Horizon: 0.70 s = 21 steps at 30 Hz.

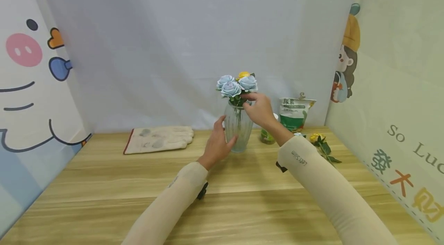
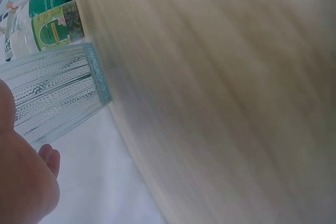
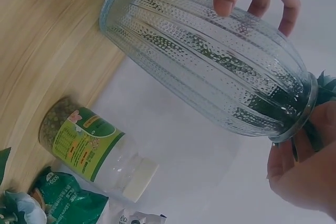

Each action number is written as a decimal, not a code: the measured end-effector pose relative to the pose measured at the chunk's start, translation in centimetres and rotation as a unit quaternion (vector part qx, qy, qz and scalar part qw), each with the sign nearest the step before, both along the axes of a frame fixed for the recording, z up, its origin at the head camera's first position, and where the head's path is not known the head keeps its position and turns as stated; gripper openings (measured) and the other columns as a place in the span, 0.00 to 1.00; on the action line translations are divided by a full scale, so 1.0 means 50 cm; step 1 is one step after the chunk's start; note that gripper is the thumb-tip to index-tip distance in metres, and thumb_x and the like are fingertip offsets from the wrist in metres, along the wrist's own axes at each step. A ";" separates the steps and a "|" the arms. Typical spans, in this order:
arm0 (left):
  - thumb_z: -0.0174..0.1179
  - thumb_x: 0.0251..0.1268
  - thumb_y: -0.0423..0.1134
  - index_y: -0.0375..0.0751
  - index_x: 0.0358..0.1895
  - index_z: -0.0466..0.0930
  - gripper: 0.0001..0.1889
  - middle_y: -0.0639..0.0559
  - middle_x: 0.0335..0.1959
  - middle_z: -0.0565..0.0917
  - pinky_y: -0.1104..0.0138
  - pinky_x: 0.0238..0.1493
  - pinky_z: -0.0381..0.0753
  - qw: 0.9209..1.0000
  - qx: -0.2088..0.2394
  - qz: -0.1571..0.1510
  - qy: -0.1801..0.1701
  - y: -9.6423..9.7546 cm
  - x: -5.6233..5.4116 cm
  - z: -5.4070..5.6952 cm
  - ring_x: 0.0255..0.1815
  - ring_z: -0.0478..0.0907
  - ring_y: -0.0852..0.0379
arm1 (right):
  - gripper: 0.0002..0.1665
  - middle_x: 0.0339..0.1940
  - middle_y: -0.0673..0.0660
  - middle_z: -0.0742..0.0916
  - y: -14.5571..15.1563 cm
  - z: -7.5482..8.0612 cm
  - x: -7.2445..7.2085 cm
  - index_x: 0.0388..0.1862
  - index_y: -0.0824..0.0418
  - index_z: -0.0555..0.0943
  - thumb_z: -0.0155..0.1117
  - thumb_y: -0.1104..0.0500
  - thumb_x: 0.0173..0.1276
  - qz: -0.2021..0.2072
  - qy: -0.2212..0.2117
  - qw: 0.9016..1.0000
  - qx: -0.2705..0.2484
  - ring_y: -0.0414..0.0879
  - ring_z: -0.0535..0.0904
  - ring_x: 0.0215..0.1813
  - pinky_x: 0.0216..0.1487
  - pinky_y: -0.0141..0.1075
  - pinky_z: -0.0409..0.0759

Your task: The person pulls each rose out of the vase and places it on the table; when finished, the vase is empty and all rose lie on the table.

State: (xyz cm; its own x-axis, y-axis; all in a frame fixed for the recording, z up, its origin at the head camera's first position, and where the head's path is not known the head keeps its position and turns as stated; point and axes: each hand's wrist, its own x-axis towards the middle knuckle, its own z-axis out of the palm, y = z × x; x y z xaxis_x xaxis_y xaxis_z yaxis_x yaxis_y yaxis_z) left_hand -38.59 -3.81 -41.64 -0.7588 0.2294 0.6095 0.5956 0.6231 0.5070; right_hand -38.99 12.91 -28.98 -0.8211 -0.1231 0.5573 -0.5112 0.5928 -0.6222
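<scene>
A ribbed clear glass vase (image 1: 239, 131) stands upright on the table, with several blue roses (image 1: 230, 88) and a yellow rose (image 1: 244, 75) in its mouth. My left hand (image 1: 216, 142) holds the vase by its side, thumb in front and fingers around the far side, as the right wrist view shows. At the rim, my right hand (image 1: 259, 110) pinches the stem of the rightmost blue rose (image 1: 248, 83); leaves and the rim partly hide its fingertips. Green stems show through the glass (image 3: 199, 56) in the right wrist view.
Right of the vase stands a white-capped plastic jar (image 3: 86, 142) with a green label. Behind it is a clipped green and white bag (image 1: 295, 114). A yellow rose (image 1: 316, 137) and a blue rose lie farther right. White gloves (image 1: 159, 139) lie at the left.
</scene>
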 end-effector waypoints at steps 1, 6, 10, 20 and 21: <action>0.63 0.69 0.42 0.36 0.75 0.46 0.42 0.35 0.71 0.61 0.53 0.50 0.81 1.000 0.000 0.000 -0.003 -0.001 0.000 0.000 0.58 0.76 0.43 | 0.18 0.53 0.62 0.87 0.000 0.000 -0.001 0.52 0.64 0.86 0.59 0.67 0.64 0.001 -0.002 1.000 0.003 0.54 0.79 0.50 0.31 0.38 0.71; 0.63 0.69 0.42 0.35 0.75 0.46 0.41 0.34 0.70 0.62 0.53 0.51 0.81 1.000 0.002 0.001 -0.005 -0.001 0.001 -0.001 0.58 0.77 0.42 | 0.18 0.54 0.62 0.86 -0.001 -0.002 -0.004 0.53 0.64 0.85 0.59 0.66 0.65 0.002 -0.012 1.000 0.013 0.50 0.72 0.30 0.22 0.35 0.65; 0.63 0.68 0.42 0.35 0.75 0.47 0.42 0.34 0.69 0.63 0.53 0.49 0.81 1.000 -0.002 0.002 -0.003 -0.001 0.000 -0.003 0.58 0.77 0.43 | 0.19 0.55 0.62 0.85 0.000 -0.002 -0.002 0.55 0.65 0.84 0.58 0.66 0.66 -0.002 -0.022 1.000 0.009 0.52 0.78 0.40 0.32 0.38 0.72; 0.63 0.69 0.42 0.35 0.76 0.46 0.42 0.34 0.70 0.62 0.53 0.50 0.81 1.000 0.003 -0.001 -0.011 -0.002 0.004 0.003 0.58 0.77 0.43 | 0.19 0.50 0.63 0.87 0.002 0.000 0.000 0.55 0.68 0.82 0.58 0.68 0.65 -0.015 0.010 1.000 -0.017 0.56 0.82 0.53 0.48 0.47 0.79; 0.63 0.68 0.42 0.35 0.76 0.46 0.42 0.34 0.70 0.63 0.53 0.50 0.81 1.000 0.004 -0.001 -0.009 -0.002 0.004 0.003 0.58 0.77 0.43 | 0.19 0.50 0.63 0.87 0.002 -0.001 -0.001 0.54 0.68 0.83 0.58 0.69 0.64 -0.018 0.018 0.999 -0.022 0.56 0.83 0.51 0.46 0.46 0.79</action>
State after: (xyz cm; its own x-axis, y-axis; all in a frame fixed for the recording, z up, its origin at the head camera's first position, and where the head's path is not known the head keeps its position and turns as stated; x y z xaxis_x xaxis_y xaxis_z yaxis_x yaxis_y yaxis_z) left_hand -38.38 -3.90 -41.47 -0.7696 0.2271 0.5968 0.5875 0.6178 0.5226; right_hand -39.04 13.00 -29.01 -0.8034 -0.0677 0.5916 -0.5127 0.5840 -0.6294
